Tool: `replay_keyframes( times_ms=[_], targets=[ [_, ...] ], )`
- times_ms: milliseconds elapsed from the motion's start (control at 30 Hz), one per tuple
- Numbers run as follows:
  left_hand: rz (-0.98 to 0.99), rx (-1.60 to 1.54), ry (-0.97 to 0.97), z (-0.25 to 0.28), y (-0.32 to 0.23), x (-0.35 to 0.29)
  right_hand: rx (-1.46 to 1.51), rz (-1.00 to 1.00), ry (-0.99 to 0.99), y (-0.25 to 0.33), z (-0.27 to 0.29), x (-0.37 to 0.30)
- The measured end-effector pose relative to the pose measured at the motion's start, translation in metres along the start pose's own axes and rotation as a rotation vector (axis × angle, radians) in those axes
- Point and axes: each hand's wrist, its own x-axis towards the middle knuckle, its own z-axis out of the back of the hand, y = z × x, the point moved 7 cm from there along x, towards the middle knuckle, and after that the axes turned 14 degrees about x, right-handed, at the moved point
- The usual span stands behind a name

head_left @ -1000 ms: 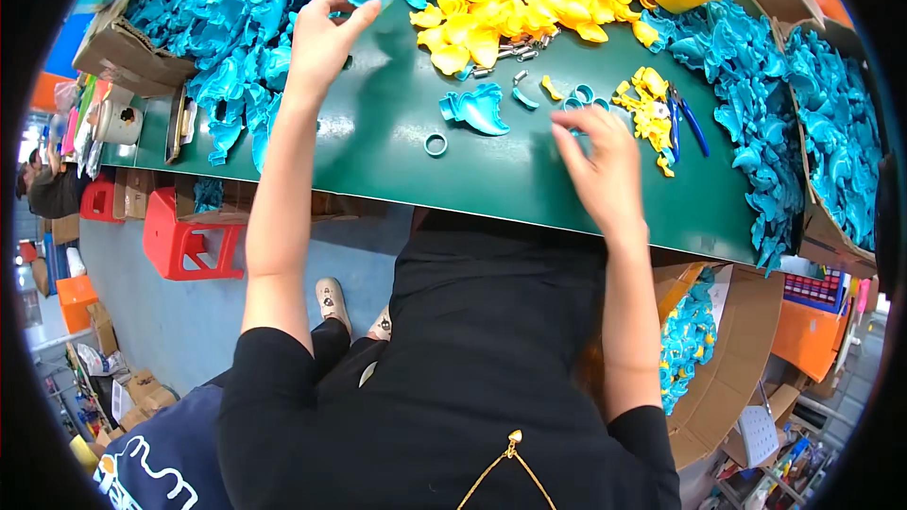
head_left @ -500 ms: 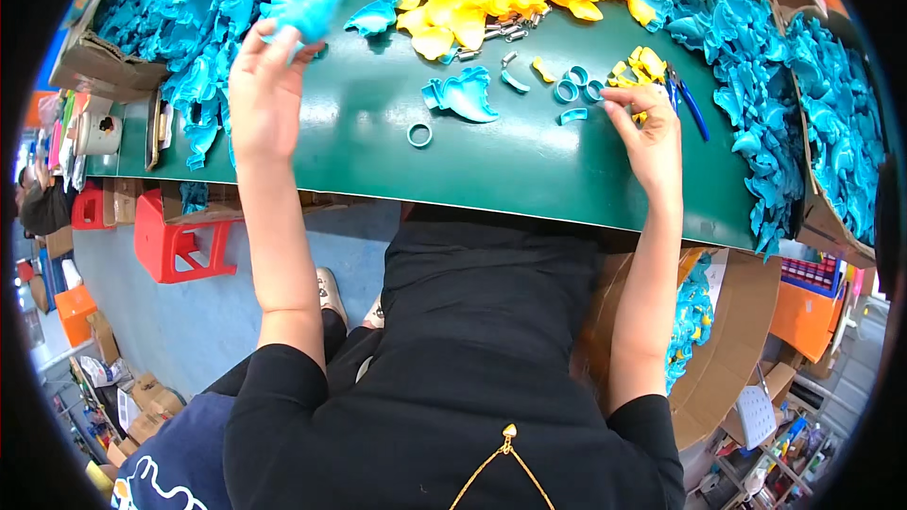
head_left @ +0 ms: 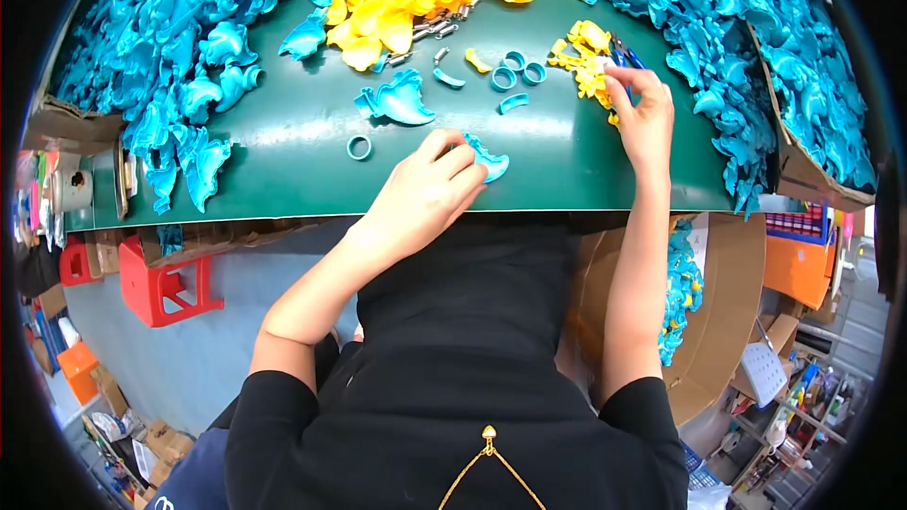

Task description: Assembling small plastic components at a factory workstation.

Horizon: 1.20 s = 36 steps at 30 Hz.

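My left hand [head_left: 427, 191] is closed on a curved blue plastic shell piece [head_left: 487, 161], held low over the green table near its front edge. Its fingers cover part of the piece. At the right, my right hand [head_left: 645, 115] is pinched beside a small pile of yellow plastic parts [head_left: 588, 55]; what its fingertips hold, if anything, is hard to make out. Another blue shell piece [head_left: 399, 99] lies beyond my left hand, with a single blue ring [head_left: 359, 147] left of it. Several blue rings [head_left: 504, 79] and a curved blue strip [head_left: 513, 103] lie between my hands.
Heaps of blue shell pieces [head_left: 189, 47] flank the green table [head_left: 321, 170], with yellow pieces [head_left: 406, 0] at the back. Small metal springs [head_left: 436, 28] lie before them. Blue-handled pliers [head_left: 627, 53] rest behind my right hand. An open carton [head_left: 727, 312] stands below at right.
My left hand has come from the blue heap at the far left to the table's front middle, bringing a blue shell piece. My right hand stays near the yellow parts. The view has shifted.
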Motion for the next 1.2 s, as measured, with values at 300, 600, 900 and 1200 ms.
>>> replay_keyframes(
  times_ms=[300, 600, 900, 1200],
  targets=[
    [0.028, 0.337, -0.116, 0.012, -0.013, -0.006, -0.150, 0.163, 0.220, 0.032, -0.048, 0.016],
    [0.080, 0.247, -0.165, 0.000, -0.015, -0.010, 0.286, -0.053, 0.193, 0.046, -0.023, -0.049],
    [0.070, 0.288, -0.136, -0.004, -0.021, -0.009, 0.499, -0.088, 0.193, 0.044, -0.030, -0.062],
    [0.036, 0.289, -0.135, -0.007, -0.026, 0.003, 0.316, 0.046, 0.028, 0.075, -0.030, -0.089]
  ],
)
